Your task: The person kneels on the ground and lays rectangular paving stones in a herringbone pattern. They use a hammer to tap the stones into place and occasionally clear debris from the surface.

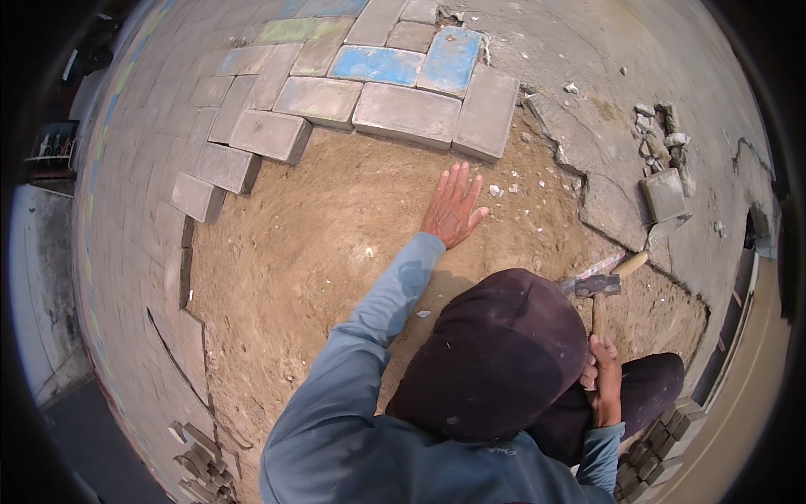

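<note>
My left hand (454, 208) lies flat on the sand bed (311, 227), its fingers stretched toward the edge of the laid pavers. Just beyond the fingertips is a grey paving block (408, 113), with a taller-set block (487, 112) to its right. Lower right, my right hand (601, 374) wraps round the wooden handle of a hammer (598, 286), its dark metal head pointing away from me. Beside the hammer head rests a trowel (631, 265) with a wooden handle. A pale reddish strip (599, 267) lies next to it, partly hidden.
A loose paver (663, 195) and a pile of rubble (660, 139) sit on broken concrete (617, 204) at right. Blue-painted pavers (378, 65) stand at the far side. A dark rod (180, 370) lies at left. Stacked blocks (201, 460) occupy both lower corners.
</note>
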Demonstrator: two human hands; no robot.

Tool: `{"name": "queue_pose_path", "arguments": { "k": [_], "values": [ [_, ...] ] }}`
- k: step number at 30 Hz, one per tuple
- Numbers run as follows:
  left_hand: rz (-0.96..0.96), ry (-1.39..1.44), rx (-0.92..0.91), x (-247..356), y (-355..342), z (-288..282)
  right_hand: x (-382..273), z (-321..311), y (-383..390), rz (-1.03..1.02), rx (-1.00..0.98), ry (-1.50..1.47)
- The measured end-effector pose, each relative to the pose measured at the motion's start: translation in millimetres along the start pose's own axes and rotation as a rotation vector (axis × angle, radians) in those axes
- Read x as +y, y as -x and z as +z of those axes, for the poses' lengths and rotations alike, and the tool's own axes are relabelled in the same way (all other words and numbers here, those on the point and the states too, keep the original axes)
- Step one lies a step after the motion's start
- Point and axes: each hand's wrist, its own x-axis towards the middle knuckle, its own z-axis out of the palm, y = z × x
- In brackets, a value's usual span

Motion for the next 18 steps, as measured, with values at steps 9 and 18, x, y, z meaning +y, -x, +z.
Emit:
{"name": "queue_pose_path", "arguments": {
  "k": [9, 18],
  "values": [
    [-0.216, -0.105, 0.009, 37, 23, 8, 0, -2, 6, 0.008, 0.052, -0.026],
    [0.423, 0.058, -0.079, 104, -10, 46, 0, 3, 12, -0.014, -0.011, -0.071]
  ]
}}
